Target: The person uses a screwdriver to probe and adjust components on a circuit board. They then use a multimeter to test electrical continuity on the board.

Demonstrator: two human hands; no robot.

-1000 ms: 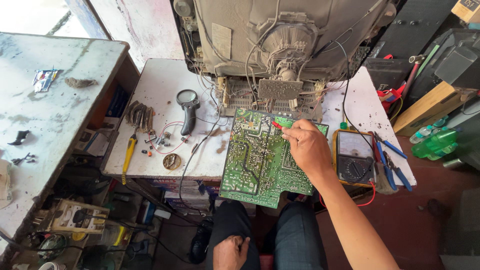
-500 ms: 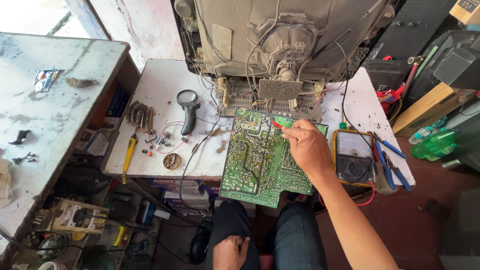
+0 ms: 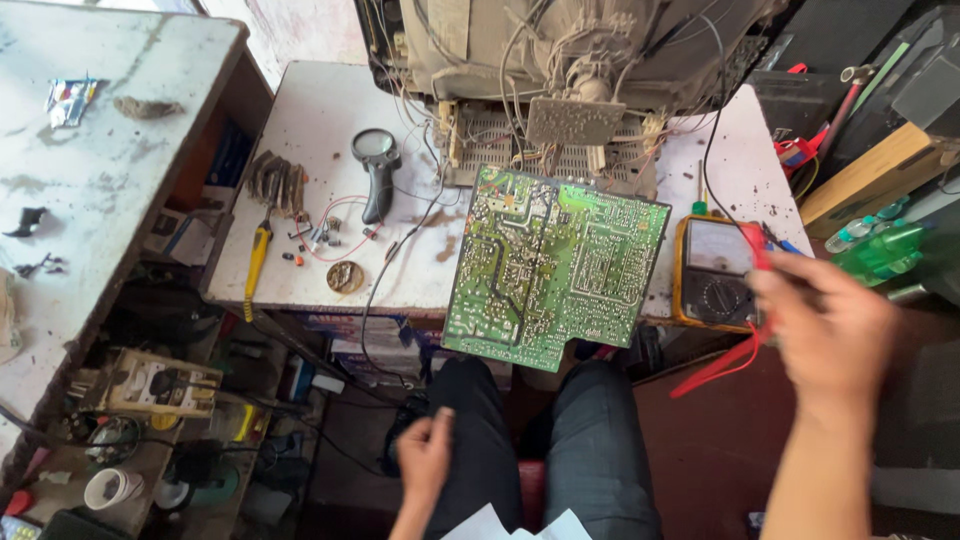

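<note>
The blurred right hand (image 3: 825, 335), grip indiscernible, hovers beside the yellow-cased analogue multimeter (image 3: 712, 272); the loosely curled, empty left hand (image 3: 425, 460) rests far below-left.

Tight room on my surface (image 3: 320, 120)

Circuit board (image 3: 555, 265) and meter (image 3: 712, 272) block the right; bare patch left of the magnifier (image 3: 377, 170).

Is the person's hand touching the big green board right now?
No, the right hand is off to the side by the yellow-cased meter, apart from the green circuit board, and the left hand is down by the knee.
</note>
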